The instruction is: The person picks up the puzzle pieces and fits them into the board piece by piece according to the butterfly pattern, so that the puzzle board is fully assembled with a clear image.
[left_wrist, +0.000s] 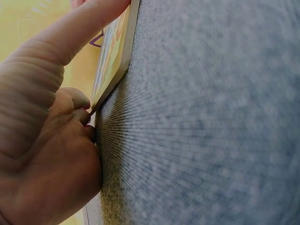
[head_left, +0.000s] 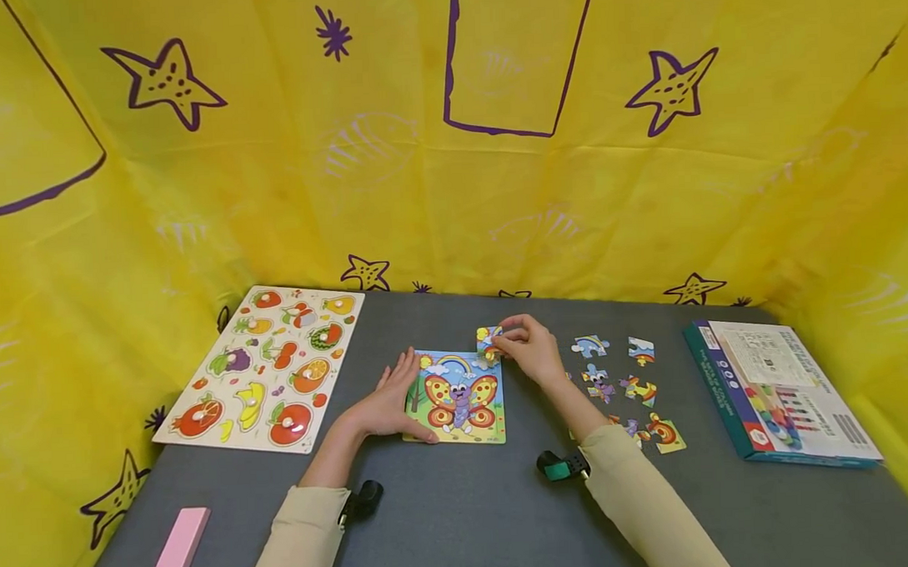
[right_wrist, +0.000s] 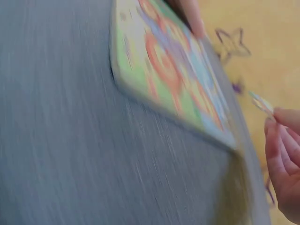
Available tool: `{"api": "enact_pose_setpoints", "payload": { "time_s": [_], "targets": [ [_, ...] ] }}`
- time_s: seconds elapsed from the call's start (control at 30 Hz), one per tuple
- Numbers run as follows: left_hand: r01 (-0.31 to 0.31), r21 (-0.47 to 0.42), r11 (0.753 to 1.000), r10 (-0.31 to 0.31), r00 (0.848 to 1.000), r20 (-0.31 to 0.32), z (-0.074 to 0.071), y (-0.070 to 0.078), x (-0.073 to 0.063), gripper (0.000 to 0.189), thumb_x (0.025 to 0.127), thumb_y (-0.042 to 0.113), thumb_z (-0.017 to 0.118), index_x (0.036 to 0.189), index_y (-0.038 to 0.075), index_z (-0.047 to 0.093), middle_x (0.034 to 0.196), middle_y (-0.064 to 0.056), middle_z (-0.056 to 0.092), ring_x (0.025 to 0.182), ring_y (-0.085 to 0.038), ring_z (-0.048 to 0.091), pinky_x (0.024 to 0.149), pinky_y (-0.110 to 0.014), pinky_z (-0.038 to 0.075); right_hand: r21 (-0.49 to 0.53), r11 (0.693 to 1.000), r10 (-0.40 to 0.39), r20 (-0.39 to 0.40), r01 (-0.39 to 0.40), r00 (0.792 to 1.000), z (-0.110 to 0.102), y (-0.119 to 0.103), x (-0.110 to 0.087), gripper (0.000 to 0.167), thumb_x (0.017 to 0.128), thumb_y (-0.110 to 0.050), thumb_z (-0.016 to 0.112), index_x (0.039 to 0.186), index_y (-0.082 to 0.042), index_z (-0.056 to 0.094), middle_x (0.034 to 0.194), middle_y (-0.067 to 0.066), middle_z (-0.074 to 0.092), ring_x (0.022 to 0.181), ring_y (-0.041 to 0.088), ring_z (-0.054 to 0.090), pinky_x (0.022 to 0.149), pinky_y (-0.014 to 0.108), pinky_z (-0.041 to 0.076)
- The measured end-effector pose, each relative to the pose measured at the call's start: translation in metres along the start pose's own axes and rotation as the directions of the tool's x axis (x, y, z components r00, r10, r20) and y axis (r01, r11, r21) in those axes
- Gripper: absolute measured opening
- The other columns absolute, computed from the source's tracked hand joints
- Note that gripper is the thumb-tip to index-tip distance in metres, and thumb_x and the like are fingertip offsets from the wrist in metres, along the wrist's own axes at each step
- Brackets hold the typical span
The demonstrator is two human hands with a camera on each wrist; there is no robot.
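A square butterfly puzzle board lies flat in the middle of the table. My left hand rests along its left side, fingers spread, with the thumb on the lower edge; the left wrist view shows that thumb over the board's rim. Above the board's upper right corner, my right hand pinches a colourful puzzle piece between thumb and fingers. Seen from the right wrist, the piece is held up off the board. Several loose puzzle pieces lie right of the right hand, some partly hidden by the forearm.
A fruit peg board lies at the left. The pink block sits near the front left. At the right is a boxed set with a printed cover. A yellow patterned cloth hangs behind the grey table.
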State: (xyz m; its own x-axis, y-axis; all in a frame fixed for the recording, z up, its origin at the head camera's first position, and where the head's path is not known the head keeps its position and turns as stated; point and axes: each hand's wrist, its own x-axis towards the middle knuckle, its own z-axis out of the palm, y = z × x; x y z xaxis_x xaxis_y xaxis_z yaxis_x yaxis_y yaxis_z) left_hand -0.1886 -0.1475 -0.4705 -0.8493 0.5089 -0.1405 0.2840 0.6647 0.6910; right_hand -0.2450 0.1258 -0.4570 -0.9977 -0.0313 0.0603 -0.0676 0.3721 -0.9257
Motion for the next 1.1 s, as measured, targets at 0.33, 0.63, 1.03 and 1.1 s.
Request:
{"api": "enact_pose_setpoints", "payload": {
  "time_s": [0.33, 0.63, 1.03, 1.1],
  "targets": [
    [0.014, -0.014, 1.000, -0.014, 1.000, 0.021, -0.001, 0.001, 0.001, 0.133, 0.067, 0.042, 0.089, 0.154, -0.002, -0.001, 0.160, -0.021, -0.010, 0.147, -0.033, -0.012, 0.115, -0.054, -0.005, -0.075, 0.997, 0.018, 0.082, -0.012, 0.996, 0.052, -0.013, -0.011, 0.028, 0.085, -0.024, 0.078, 0.106, -0.009, 0.066, 0.082, -0.002, 0.072, 0.075, 0.013, 0.065, 0.068, 0.029, 0.052],
    [-0.028, -0.003, 1.000, 0.028, 1.000, 0.014, -0.003, 0.000, -0.001, 0.127, 0.068, 0.040, 0.089, 0.156, 0.001, 0.005, 0.159, -0.024, -0.010, 0.146, -0.037, -0.011, 0.115, -0.055, -0.005, -0.116, 0.993, -0.002, 0.129, 0.017, 0.992, 0.074, -0.017, -0.013, 0.029, 0.084, -0.024, 0.079, 0.103, -0.007, 0.066, 0.081, 0.000, 0.069, 0.064, 0.011, 0.065, 0.059, 0.026, 0.052],
    [-0.023, 0.008, 1.000, 0.023, 0.999, 0.026, -0.003, 0.002, -0.003, 0.119, 0.070, 0.040, 0.088, 0.155, 0.003, 0.014, 0.159, -0.023, -0.012, 0.146, -0.037, -0.012, 0.115, -0.054, -0.005, -0.236, 0.969, -0.027, 0.183, 0.070, 0.983, 0.078, -0.018, -0.012, 0.028, 0.084, -0.023, 0.078, 0.104, -0.006, 0.069, 0.078, -0.001, 0.069, 0.061, 0.008, 0.062, 0.057, 0.024, 0.050],
    [-0.019, 0.014, 1.000, 0.019, 0.999, 0.028, -0.003, 0.002, -0.003, 0.120, 0.070, 0.040, 0.088, 0.156, 0.004, 0.013, 0.159, -0.023, -0.012, 0.146, -0.037, -0.012, 0.115, -0.054, -0.005, -0.256, 0.962, -0.033, 0.220, 0.090, 0.975, 0.075, -0.019, -0.012, 0.029, 0.084, -0.024, 0.079, 0.106, -0.007, 0.070, 0.079, -0.002, 0.069, 0.064, 0.008, 0.061, 0.058, 0.024, 0.049]
  ]
}}
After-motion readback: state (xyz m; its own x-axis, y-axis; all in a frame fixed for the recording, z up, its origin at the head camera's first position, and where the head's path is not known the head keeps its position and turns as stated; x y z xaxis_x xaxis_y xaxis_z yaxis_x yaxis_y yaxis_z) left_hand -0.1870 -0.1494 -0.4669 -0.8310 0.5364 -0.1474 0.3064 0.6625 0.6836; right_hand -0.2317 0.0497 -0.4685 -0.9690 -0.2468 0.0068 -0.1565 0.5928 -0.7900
